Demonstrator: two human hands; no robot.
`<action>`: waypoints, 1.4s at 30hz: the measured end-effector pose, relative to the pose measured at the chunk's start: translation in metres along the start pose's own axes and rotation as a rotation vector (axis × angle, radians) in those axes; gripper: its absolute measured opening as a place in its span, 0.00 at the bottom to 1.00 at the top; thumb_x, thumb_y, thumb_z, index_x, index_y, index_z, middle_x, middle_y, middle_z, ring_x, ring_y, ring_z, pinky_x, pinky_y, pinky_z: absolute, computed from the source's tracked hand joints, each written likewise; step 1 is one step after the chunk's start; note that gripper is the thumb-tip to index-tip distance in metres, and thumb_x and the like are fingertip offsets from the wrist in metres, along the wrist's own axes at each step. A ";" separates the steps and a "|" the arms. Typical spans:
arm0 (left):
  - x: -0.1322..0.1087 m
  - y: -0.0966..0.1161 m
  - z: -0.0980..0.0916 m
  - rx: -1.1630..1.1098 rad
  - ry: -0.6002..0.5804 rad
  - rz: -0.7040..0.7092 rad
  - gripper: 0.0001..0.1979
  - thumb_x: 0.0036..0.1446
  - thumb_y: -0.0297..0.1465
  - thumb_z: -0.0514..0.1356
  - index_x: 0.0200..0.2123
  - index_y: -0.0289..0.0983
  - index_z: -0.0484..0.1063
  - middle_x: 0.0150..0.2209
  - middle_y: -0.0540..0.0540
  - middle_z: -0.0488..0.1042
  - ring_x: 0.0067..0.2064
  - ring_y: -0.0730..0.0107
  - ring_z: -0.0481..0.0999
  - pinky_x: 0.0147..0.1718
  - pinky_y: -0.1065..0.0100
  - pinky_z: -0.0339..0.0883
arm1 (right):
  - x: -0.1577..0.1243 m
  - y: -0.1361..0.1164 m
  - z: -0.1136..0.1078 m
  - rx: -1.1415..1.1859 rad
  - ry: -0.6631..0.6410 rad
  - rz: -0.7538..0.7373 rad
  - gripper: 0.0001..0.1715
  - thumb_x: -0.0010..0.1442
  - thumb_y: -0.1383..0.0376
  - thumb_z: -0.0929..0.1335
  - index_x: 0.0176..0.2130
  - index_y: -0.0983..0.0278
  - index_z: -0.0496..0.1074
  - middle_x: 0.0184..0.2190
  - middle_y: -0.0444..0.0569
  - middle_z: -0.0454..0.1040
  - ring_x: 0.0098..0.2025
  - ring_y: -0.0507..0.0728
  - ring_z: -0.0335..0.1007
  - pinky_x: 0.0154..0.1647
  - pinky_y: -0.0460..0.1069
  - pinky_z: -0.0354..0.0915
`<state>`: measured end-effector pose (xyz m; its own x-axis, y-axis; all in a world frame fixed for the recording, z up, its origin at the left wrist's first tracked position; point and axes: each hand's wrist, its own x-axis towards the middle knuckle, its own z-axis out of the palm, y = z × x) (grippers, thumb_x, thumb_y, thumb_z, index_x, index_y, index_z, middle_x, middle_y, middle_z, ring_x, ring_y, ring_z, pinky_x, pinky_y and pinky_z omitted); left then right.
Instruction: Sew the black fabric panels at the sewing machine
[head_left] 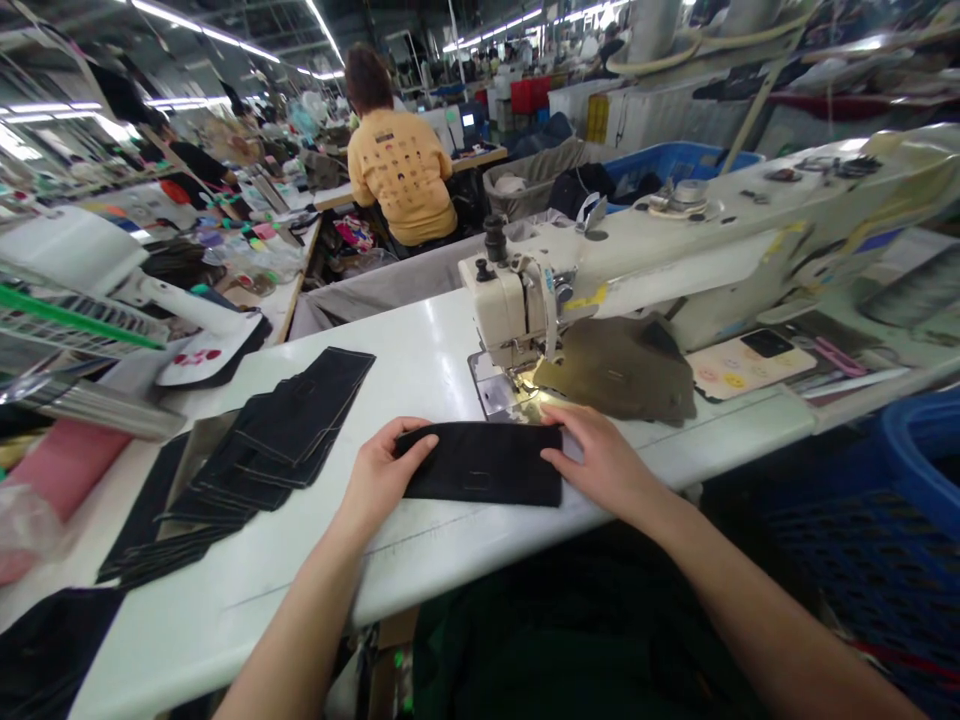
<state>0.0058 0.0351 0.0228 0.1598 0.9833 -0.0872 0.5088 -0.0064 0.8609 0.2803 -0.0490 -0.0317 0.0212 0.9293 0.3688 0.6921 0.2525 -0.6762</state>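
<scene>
A dark, roughly rectangular fabric piece (484, 465) with a small stitched mark near its lower edge is held between my hands at the front of the white table. My left hand (390, 470) pinches its left end, thumb on top. At the right end, my right hand (592, 455) grips the edge between thumb and fingers. Just beyond the fabric stands a sewing machine (502, 300), its lamp lighting the needle area. An olive fabric piece (622, 375) lies under the machine's arm, to the right of the needle.
Overlapping dark fabric pieces (277, 430) lie on the table (405, 345) to the left. A phone in a smiley-patterned case (750, 365) and pink-handled snips (836, 355) rest at the right. Blue baskets (900, 490) stand beside the table. A person in a yellow shirt (405, 170) sits ahead.
</scene>
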 end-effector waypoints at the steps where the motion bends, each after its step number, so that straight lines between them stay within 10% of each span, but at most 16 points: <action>1: -0.003 -0.002 -0.001 -0.065 0.012 -0.034 0.20 0.46 0.47 0.68 0.36 0.38 0.74 0.27 0.51 0.75 0.28 0.68 0.71 0.28 0.69 0.63 | 0.001 -0.001 0.000 0.060 0.013 0.035 0.27 0.57 0.67 0.71 0.56 0.59 0.70 0.46 0.50 0.78 0.51 0.62 0.73 0.58 0.60 0.67; 10: -0.010 -0.026 0.000 -0.414 0.070 -0.146 0.25 0.42 0.46 0.74 0.38 0.38 0.74 0.26 0.51 0.76 0.27 0.70 0.73 0.28 0.71 0.66 | 0.003 -0.014 0.007 0.614 0.059 0.342 0.30 0.55 0.61 0.72 0.56 0.59 0.68 0.41 0.47 0.76 0.40 0.56 0.76 0.47 0.53 0.72; 26: -0.025 -0.021 0.005 -0.408 0.069 -0.178 0.24 0.44 0.49 0.72 0.36 0.36 0.76 0.27 0.50 0.77 0.28 0.70 0.73 0.29 0.72 0.67 | 0.000 -0.010 0.006 0.445 0.183 0.273 0.11 0.58 0.60 0.72 0.42 0.59 0.72 0.36 0.47 0.77 0.37 0.56 0.75 0.44 0.53 0.72; 42: -0.022 -0.017 0.003 -0.347 0.068 -0.150 0.26 0.43 0.52 0.71 0.35 0.36 0.77 0.28 0.48 0.78 0.30 0.66 0.75 0.32 0.68 0.68 | 0.004 -0.009 0.001 0.493 0.148 0.292 0.15 0.58 0.57 0.71 0.44 0.61 0.75 0.37 0.49 0.79 0.39 0.57 0.76 0.44 0.53 0.72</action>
<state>-0.0040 0.0129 0.0092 0.0426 0.9785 -0.2017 0.2040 0.1891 0.9605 0.2734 -0.0471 -0.0248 0.2854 0.9406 0.1840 0.2264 0.1204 -0.9666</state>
